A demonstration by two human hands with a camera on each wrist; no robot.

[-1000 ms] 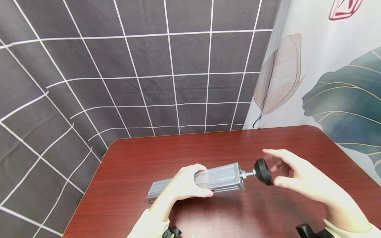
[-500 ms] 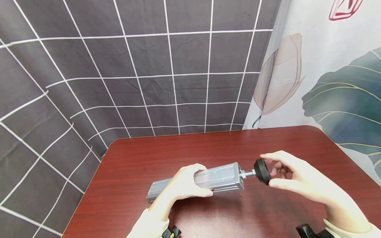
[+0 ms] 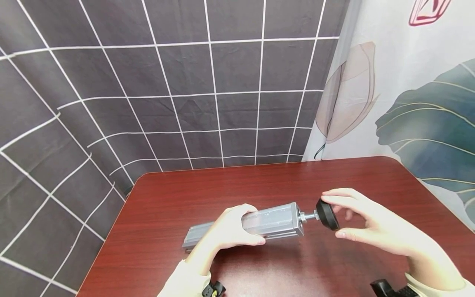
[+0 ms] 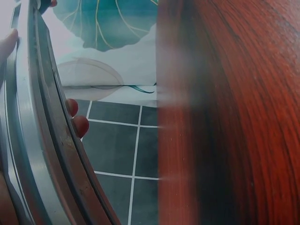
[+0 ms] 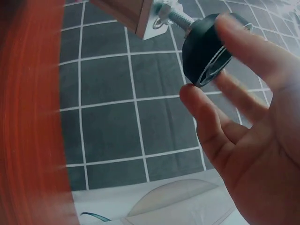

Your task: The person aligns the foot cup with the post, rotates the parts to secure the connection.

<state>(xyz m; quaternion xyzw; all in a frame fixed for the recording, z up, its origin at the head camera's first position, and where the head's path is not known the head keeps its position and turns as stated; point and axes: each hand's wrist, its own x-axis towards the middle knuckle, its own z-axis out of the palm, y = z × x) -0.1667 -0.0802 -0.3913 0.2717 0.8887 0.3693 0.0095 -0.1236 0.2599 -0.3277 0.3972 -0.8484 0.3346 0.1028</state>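
A silvery aluminium profile leg (image 3: 272, 220) lies slanted above the red-brown table, its left end low. My left hand (image 3: 233, 231) grips it around the middle, thumb on the near side; in the left wrist view, fingertips (image 4: 79, 125) show past its edge. From the right end cap sticks a threaded stud (image 3: 309, 216) with a nut, carrying a round black levelling foot (image 3: 326, 214). My right hand (image 3: 367, 222) has its fingers and thumb about the foot's rim. In the right wrist view, a fingertip (image 5: 190, 93) touches the rim and the thumb (image 5: 234, 33) is blurred across it.
The red-brown tabletop (image 3: 222, 187) spreads under both hands. Behind it hangs a dark grey cloth with white grid lines (image 3: 237, 107), and at the right a white curtain (image 3: 356, 136) with leaf prints.
My right hand has come left onto the black foot, and its fingers have shifted along the rim. My left hand and the aluminium profile leg have stayed put.
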